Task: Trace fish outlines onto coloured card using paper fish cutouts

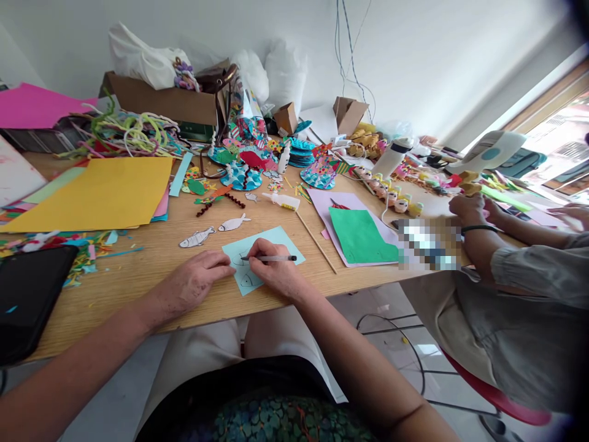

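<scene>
A light blue sheet of paper (276,242) lies near the table's front edge, with fish shapes drawn on it in dark line. My right hand (271,267) grips a pen (280,258), its tip on the upper drawn fish. Flat at the sheet's left edge rests my left hand (197,279), fingers stretched out and holding nothing. Just beyond the sheet are two cut-out paper fish, a striped one (197,237) and a plainer one (234,223). A thin wooden stick (317,243) lies to the right of the sheet.
Yellow paper (92,193) tops a stack at left, near a black tablet (32,294) and paper scraps. Green paper (361,236) lies right. A glue bottle (281,201) and decorated fish crafts (242,176) stand behind. Another person's hands (469,212) work at far right.
</scene>
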Available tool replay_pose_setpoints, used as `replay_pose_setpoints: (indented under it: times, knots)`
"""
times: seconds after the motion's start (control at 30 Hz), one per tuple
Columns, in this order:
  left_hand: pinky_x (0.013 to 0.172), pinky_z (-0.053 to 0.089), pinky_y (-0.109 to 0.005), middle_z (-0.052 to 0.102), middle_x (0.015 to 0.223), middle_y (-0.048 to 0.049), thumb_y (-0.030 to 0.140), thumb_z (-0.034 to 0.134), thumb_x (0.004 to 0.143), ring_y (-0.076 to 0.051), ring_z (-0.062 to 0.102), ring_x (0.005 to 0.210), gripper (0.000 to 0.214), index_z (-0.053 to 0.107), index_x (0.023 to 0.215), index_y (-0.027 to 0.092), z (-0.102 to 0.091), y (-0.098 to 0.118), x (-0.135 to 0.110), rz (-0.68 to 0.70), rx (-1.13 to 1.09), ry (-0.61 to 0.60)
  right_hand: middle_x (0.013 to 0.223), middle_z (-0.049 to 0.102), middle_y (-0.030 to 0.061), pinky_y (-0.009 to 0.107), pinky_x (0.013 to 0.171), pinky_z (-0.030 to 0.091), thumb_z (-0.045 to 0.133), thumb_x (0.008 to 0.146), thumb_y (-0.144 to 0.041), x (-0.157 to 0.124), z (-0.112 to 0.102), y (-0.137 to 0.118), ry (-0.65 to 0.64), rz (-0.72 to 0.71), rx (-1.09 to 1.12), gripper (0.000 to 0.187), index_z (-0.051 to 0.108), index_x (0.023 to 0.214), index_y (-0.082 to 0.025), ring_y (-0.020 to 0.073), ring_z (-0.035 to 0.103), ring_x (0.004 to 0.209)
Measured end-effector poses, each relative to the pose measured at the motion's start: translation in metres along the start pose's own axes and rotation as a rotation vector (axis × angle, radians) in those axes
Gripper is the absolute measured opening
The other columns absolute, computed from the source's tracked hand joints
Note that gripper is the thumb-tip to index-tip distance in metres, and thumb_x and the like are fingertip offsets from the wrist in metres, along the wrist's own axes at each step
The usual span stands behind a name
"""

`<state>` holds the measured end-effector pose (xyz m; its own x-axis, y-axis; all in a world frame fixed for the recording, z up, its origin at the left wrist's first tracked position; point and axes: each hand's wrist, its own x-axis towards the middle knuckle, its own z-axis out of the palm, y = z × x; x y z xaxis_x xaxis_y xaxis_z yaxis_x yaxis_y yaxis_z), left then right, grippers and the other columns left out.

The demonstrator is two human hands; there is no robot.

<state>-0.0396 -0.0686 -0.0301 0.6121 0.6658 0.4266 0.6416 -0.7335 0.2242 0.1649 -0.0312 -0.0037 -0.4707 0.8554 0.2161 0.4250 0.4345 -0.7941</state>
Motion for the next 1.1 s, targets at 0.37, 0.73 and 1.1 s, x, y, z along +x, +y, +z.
replay_pose_setpoints:
  times: [0.37,0.73,1.1]
  knots:
    - [0.086,0.046,-0.031,0.059,0.101,-0.0061,0.0,0.03,0.082,-0.016,0.053,0.097,0.042,0.061,0.103,0.019,-0.0011,0.0017,0.0009,0.011,0.015,-0.001,0.058,0.05,-0.005,0.018,0.051,0.032,0.047,0.069,-0.014,0.0004,0.0013,-0.0009,-0.026,0.014,-0.009,0.007,0.052,0.067,-0.018,0.0068,0.041,0.051]
    - [0.085,0.047,-0.031,0.06,0.1,-0.0061,0.002,0.03,0.084,-0.016,0.054,0.097,0.041,0.062,0.103,0.019,-0.0017,0.0015,0.0012,0.003,0.013,-0.006,0.059,0.051,-0.0046,0.018,0.052,0.032,0.047,0.07,-0.013,0.0007,0.0012,-0.0003,-0.03,0.002,-0.021,0.007,0.052,0.067,-0.018,0.0071,0.043,0.053]
    - [0.086,0.047,-0.031,0.06,0.1,-0.0053,0.002,0.031,0.083,-0.016,0.053,0.097,0.041,0.063,0.102,0.02,-0.0007,0.0013,0.0006,-0.014,0.001,-0.001,0.058,0.05,-0.005,0.018,0.052,0.032,0.047,0.07,-0.013,0.0002,0.0006,-0.0006,-0.029,-0.002,-0.016,0.007,0.051,0.067,-0.018,0.0074,0.043,0.053]
